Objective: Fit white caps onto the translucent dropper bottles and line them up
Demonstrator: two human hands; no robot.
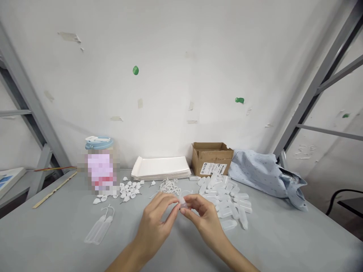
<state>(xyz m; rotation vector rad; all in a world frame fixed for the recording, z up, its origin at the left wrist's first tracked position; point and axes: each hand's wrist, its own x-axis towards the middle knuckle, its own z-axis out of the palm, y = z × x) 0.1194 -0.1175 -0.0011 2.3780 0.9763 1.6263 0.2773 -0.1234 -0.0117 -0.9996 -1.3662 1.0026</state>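
Both hands [154,216] pinch a small, rounded, translucent plastic piece [183,205] near heaped slim, frosted bottles [224,198].

A small, cloudy plastic bottle [183,204] is held up between the left hand [155,216] and right hand [206,216], partly hidden by fingers [172,216].

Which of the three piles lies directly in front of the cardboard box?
The translucent bottles, the rightmost pile, spread in front of the box. The white caps lie at left, near the blue-lidded tub; the curly white strands lie between.
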